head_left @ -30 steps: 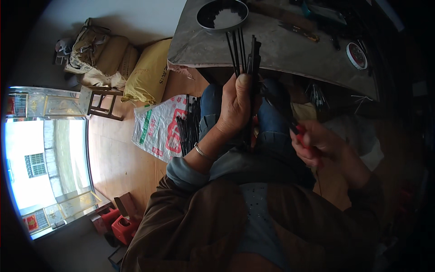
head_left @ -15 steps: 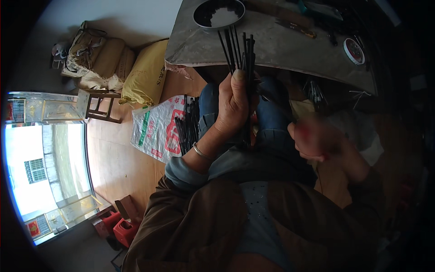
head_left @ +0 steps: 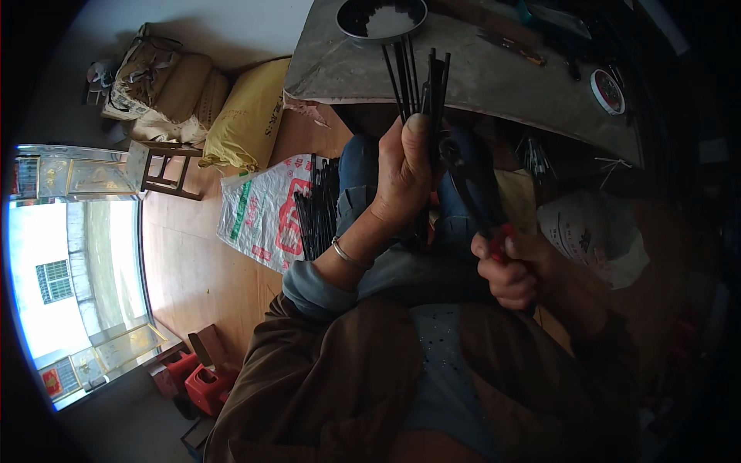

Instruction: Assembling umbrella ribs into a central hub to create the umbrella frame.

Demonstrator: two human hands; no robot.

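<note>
My left hand (head_left: 403, 170) is wrapped round a bundle of thin black rods (head_left: 404, 81), thumb pressed along them. The rods stand upright over my lap, their upper ends fanned into two groups. In my right hand (head_left: 511, 272) is a pair of red-handled pliers (head_left: 469, 185), fingers closed round the grips. Its dark head points up and left, close beside the rods; whether it touches them I cannot tell. More black rods (head_left: 315, 212) lie in a heap at my left knee on a white printed sack (head_left: 258, 208).
Ahead stands a grey table (head_left: 324, 73) bearing a dark bowl (head_left: 382, 19) with white material, a knife (head_left: 515, 48) and a round red-and-white lid (head_left: 607, 91). Full sacks (head_left: 251, 116) and a wooden stool (head_left: 171, 171) are on the left. A pale bag (head_left: 598, 231) lies right.
My right hand, blurred before, has moved slightly left and the pliers now show plainly beside the rods. The left hand keeps its hold on the bundle. The view has shifted slightly.
</note>
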